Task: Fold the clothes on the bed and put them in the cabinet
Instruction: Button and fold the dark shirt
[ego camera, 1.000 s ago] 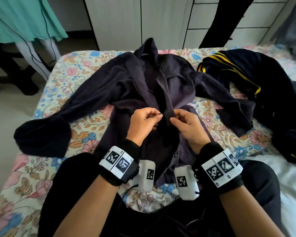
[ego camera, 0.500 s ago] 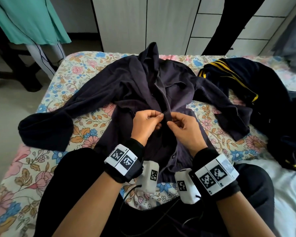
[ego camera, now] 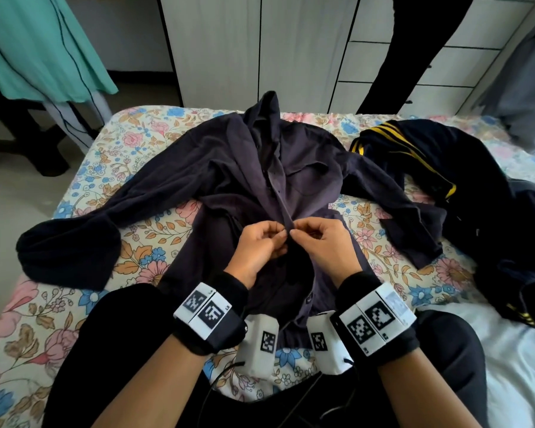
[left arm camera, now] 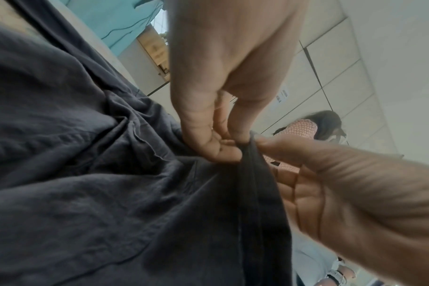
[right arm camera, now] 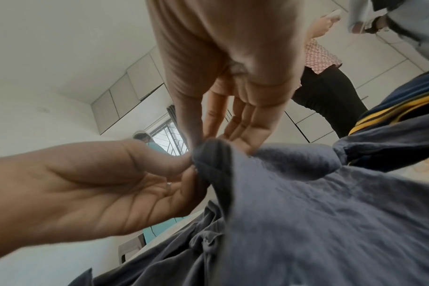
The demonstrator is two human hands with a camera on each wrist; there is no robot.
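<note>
Floral bedding [ego camera: 74, 230] covers the bed, with white cabinet doors [ego camera: 217, 47] at its far side. On it a dark button-front shirt [ego camera: 306, 180] lies spread face up, sleeves flung left and right; a navy garment with yellow stripes [ego camera: 430, 168] is heaped to the right. At the shirt's middle the left hand [ego camera: 258, 245] and right hand [ego camera: 325, 242] meet, each pinching the front placket [left arm camera: 247, 154] between thumb and curled fingertips, apparently working a button. The cloth looks light, soft and limp, creasing wherever it is lifted, so it should not hold a shape unaided. For folding, the firmer seams probably give the best hold: placket edge, shoulders, collar and hem, with the sleeves laid in before the body is doubled.
</note>
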